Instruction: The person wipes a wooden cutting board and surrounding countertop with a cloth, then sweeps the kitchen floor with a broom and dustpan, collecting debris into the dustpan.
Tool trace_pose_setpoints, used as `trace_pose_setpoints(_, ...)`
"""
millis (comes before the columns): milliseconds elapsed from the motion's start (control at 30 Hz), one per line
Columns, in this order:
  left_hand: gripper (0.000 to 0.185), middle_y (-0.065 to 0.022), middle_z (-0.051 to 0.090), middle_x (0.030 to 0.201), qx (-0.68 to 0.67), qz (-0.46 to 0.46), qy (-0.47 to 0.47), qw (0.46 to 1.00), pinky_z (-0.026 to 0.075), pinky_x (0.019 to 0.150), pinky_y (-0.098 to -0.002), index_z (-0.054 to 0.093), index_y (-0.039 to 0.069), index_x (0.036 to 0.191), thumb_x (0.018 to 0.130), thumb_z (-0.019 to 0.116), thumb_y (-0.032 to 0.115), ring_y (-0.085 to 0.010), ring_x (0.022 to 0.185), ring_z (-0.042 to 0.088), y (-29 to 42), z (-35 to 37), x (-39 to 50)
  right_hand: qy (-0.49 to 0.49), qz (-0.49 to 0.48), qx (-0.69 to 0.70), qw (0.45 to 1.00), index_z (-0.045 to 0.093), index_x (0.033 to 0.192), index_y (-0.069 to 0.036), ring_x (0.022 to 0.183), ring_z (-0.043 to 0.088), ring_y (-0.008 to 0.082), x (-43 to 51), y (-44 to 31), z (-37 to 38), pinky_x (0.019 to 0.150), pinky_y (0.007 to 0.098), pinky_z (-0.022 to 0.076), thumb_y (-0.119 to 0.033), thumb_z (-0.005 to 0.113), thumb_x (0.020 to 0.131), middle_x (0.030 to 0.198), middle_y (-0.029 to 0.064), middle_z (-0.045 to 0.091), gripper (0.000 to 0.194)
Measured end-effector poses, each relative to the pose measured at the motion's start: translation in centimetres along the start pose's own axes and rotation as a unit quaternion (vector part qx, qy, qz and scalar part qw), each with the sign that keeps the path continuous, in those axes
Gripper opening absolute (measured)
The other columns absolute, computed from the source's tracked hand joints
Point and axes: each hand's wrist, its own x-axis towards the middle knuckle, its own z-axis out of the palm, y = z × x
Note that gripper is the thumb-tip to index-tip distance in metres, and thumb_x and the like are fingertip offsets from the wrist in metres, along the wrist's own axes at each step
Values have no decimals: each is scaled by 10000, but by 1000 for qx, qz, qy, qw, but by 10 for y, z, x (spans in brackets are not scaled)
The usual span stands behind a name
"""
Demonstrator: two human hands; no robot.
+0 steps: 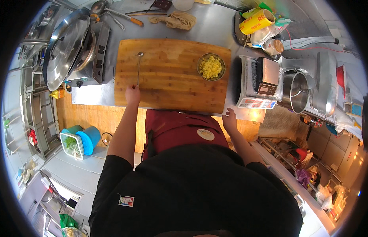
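My left hand (132, 94) pinches the handle end of a thin, long-handled metal spoon (138, 69) at the left part of a wooden cutting board (172, 77). The spoon's small round bowl points away from me. Whether it rests on the wood or hovers just above, I cannot tell. Near the board's right edge stands a round metal bowl (198, 71) holding chopped yellow food (210, 67), which looks like scrambled egg. My right hand (229, 120) holds nothing. It hangs by the counter's front edge, just off the board's near right corner, fingers apart and slightly curled.
A stove (98, 59) with a lidded pan (65, 50) is on the left. On the right are a digital scale (267, 77) and a steel pot (299, 91). Behind the board lie a crumpled cloth (178, 20) and a ladle (98, 7). A plastic-wrap roll (256, 22) sits back right.
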Motion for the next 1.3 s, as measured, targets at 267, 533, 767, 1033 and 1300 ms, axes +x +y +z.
trace_pose_setpoints(267, 259, -228, 722, 1045, 11, 71, 41, 997, 554, 876, -448, 686, -30, 1163, 973, 643, 141, -378, 989, 701, -11, -35, -77, 228, 300, 207, 903, 680, 1147, 38, 1000, 708, 321, 106, 150, -120, 871, 453, 571, -274, 687, 969, 1133, 171, 747, 359)
trace_pose_setpoints(533, 250, -239, 717, 1041, 160, -141, -18, 977, 547, 854, -478, 686, -24, 1127, 944, 610, 128, -408, 984, 696, -108, -87, -268, 257, 400, 356, 804, 699, 1222, -182, 787, 525, 186, 211, 218, -234, 813, 400, 461, -464, 566, 1046, 901, -3, 640, 358)
trace_pose_setpoints(767, 263, -242, 720, 1041, 156, -205, -134, 957, 565, 878, -478, 661, 8, 1132, 923, 659, 168, -388, 1004, 706, -134, -85, -378, 53, 187, 311, 930, 636, 1295, -130, 1145, 608, 175, 197, 212, -213, 1062, 400, 432, -154, 487, 1050, 1259, 15, 675, 287)
trace_pose_setpoints(1033, 294, -210, 739, 1138, 81, -165, -102, 978, 574, 912, -440, 669, -2, 1208, 949, 676, 137, -357, 1037, 721, -110, -35, -380, 52, 235, 258, 936, 616, 1365, -29, 986, 692, 254, 125, 190, -185, 822, 405, 562, -173, 526, 1055, 1168, 120, 710, 353)
trace_pose_setpoints(1300, 284, -215, 763, 1116, -16, -233, -78, 969, 568, 952, -450, 737, 19, 1179, 1020, 619, 222, -369, 1063, 731, -135, -18, -472, -509, -24, -392, 766, 695, 1220, -12, 992, 718, 354, 37, 196, -94, 820, 480, 571, -234, 568, 988, 1065, 200, 735, 345)
